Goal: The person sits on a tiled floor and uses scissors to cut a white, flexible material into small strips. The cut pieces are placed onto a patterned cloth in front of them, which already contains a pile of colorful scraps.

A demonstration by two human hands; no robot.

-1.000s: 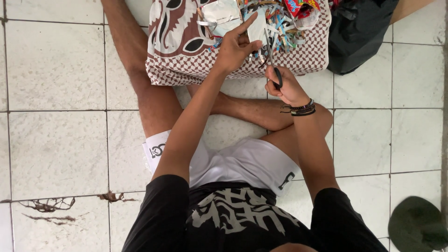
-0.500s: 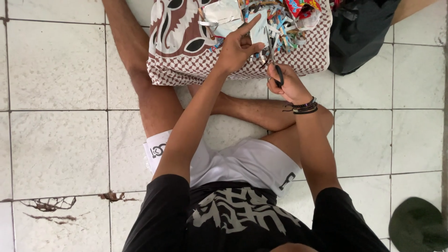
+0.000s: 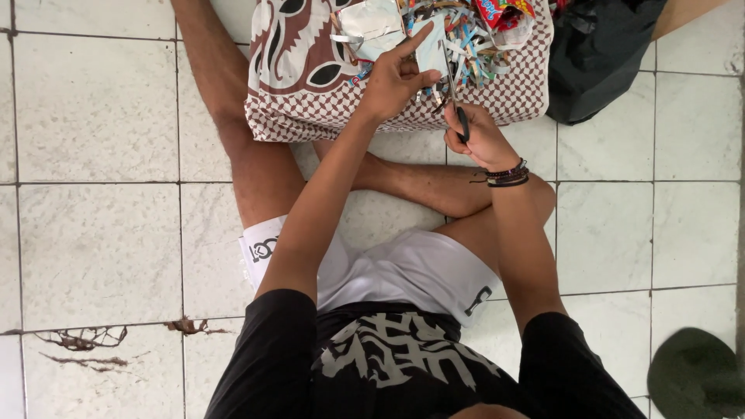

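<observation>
White floor tiles (image 3: 93,233) carry a brown patterned cloth (image 3: 310,85) heaped with cut wrapper strips (image 3: 473,39), and over it our left hand (image 3: 392,81) pinches a pale wrapper piece (image 3: 429,48), forefinger raised, while our right hand (image 3: 481,138) is closed through the handles of the scissors (image 3: 454,93), blades up at the piece's edge. We judge the cut goes best with the piece held taut, fingers clear of the blades. A black bag (image 3: 601,54) lies just beside the cloth, a green cap (image 3: 694,376) well apart, and our crossed legs (image 3: 419,182) crowd the space beneath.
</observation>
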